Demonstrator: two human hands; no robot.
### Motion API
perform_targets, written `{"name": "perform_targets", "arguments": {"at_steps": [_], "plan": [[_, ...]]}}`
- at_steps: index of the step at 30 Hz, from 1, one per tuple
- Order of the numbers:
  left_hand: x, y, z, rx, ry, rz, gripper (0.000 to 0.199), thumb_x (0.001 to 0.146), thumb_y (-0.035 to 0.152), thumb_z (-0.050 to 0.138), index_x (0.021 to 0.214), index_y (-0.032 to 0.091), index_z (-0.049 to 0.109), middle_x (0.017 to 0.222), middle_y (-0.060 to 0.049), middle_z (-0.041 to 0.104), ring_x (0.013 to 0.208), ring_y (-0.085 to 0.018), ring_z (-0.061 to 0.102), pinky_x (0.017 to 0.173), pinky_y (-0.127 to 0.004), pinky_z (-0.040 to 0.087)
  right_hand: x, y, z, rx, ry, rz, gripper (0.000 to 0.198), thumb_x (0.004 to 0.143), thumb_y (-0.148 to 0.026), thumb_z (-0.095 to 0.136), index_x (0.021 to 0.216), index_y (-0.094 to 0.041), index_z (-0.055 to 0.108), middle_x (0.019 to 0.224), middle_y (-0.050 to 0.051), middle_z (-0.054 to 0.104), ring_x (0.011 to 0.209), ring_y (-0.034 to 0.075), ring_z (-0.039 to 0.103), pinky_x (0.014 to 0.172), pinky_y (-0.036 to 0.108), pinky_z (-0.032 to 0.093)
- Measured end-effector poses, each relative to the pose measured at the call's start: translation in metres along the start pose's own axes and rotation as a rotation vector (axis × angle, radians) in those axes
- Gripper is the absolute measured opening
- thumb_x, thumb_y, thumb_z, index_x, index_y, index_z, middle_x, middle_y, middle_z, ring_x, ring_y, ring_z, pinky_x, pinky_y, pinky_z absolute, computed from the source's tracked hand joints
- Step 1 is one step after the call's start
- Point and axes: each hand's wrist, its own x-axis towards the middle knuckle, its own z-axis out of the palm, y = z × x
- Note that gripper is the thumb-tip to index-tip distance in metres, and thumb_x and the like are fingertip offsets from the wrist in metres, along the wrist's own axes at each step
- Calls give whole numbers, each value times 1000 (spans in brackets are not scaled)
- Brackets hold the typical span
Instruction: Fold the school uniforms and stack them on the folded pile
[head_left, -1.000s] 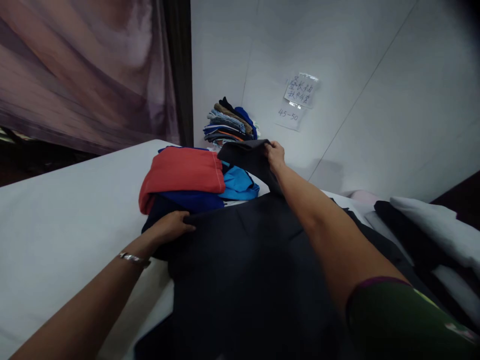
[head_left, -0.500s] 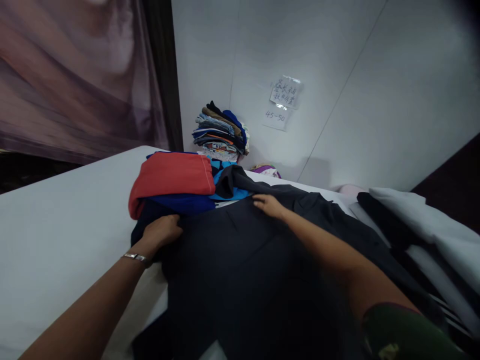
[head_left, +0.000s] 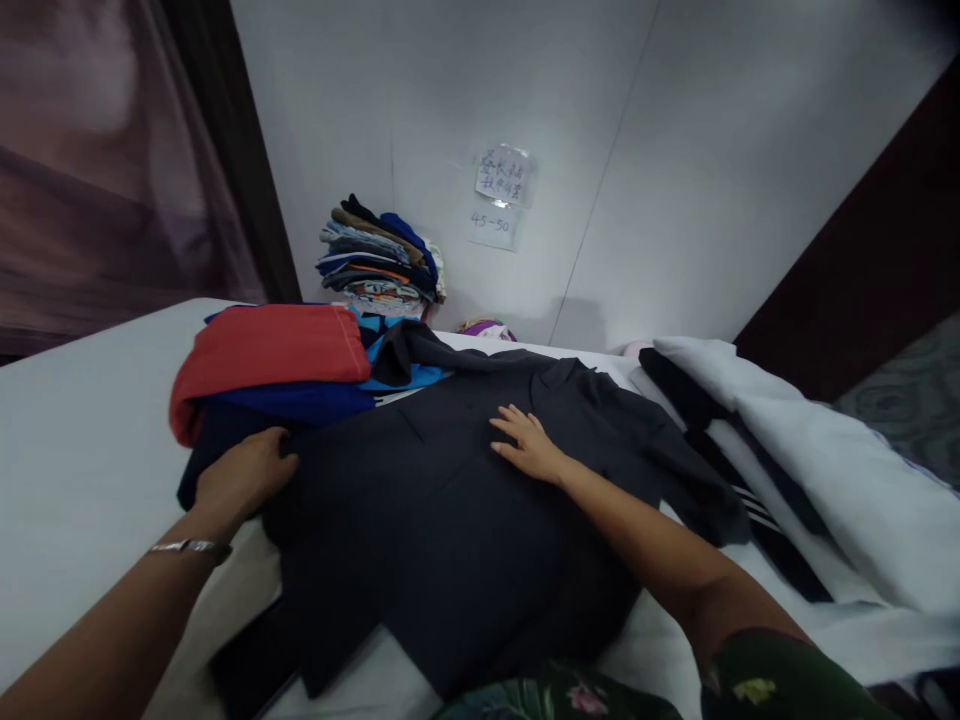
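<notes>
Dark jacket (head_left: 450, 500), likely soft, is best gripped below red garment (head_left: 277, 345), edge seemingly pinched by left hand (head_left: 244, 475), right hand (head_left: 531, 447) spread.

Dark garment (head_left: 450, 530) spread on a white tabletop (head_left: 82, 450)
The left hand (head_left: 241, 472) is at its edge, near a folded red cloth (head_left: 281, 345); the right hand (head_left: 529, 445) lies over it, fingers spread. Behind, a stack of folded clothes (head_left: 375, 255) stands near the wall (head_left: 682, 200).
</notes>
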Motion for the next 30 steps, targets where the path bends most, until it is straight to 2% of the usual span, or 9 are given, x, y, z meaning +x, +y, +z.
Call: {"name": "perform_targets", "arguments": {"at_steps": [3, 6, 10, 12, 15, 19, 22, 26, 30], "plan": [[-25, 18, 2, 5, 145, 106, 50, 88, 38, 39, 127, 9, 52, 133, -16, 55, 119, -32, 53, 95, -44, 44, -39, 24, -2, -102, 7, 99, 53, 93, -45, 47, 142, -25, 44, 156, 10, 28, 147, 25, 13, 116, 54, 10], [-53, 39, 5, -143, 99, 172, 44, 86, 40, 42, 117, 15, 62, 121, -10, 64, 110, -26, 59, 90, -35, 46, -56, 47, 6, -175, -74, 222, 54, 95, -46, 44, 145, -25, 39, 157, 10, 24, 147, 26, 11, 115, 55, 10], [-94, 48, 13, -295, 32, 114, 36, 81, 43, 45, 102, 24, 68, 95, -3, 73, 88, -23, 67, 73, -30, 48, -61, 53, 19, -158, -85, 280, 53, 96, -43, 41, 145, -22, 39, 158, 11, 20, 147, 27, 11, 115, 54, 13], [-118, 45, 21, -339, 30, 92, 35, 81, 46, 45, 98, 25, 68, 91, -2, 74, 85, -22, 67, 72, -30, 47, -66, 42, 22, -109, -11, 250, 52, 96, -43, 42, 143, -20, 43, 157, 12, 23, 147, 27, 12, 115, 54, 14], [-156, 44, 39, -397, 20, 43, 36, 82, 47, 45, 98, 24, 67, 94, -2, 74, 87, -21, 67, 76, -30, 47, -84, 12, 28, -8, 31, 73, 48, 94, -42, 45, 138, -22, 49, 153, 10, 33, 146, 25, 17, 116, 54, 13], [-191, 62, 57, -391, 78, -49, 37, 85, 44, 45, 105, 21, 67, 106, -5, 72, 96, -23, 66, 82, -32, 47, -122, -35, 36, 102, -190, -197, 45, 93, -41, 48, 135, -24, 53, 150, 10, 39, 144, 25, 24, 116, 55, 12], [-199, 80, 59, -396, 106, -83, 42, 87, 46, 45, 113, 20, 65, 109, -7, 71, 96, -24, 66, 82, -33, 46, -146, -61, 38, 144, -365, -279, 50, 94, -46, 48, 137, -22, 50, 152, 10, 35, 144, 25, 23, 117, 53, 15], [-198, 99, 54, -482, 99, -80, 50, 88, 54, 45, 117, 17, 61, 99, -8, 72, 91, -23, 66, 79, -32, 46, -161, -79, 34, 151, -451, -308, 56, 94, -52, 46, 141, -21, 46, 153, 11, 33, 144, 25, 23, 117, 51, 16], [-196, 108, 46, -410, 84, -37, 26, 87, 38, 51, 100, 18, 62, 84, -5, 69, 78, -20, 64, 68, -28, 43, -167, -87, 25, 155, -482, -302, 65, 91, -55, 50, 143, -19, 42, 154, 12, 31, 144, 26, 23, 118, 50, 17]]}}
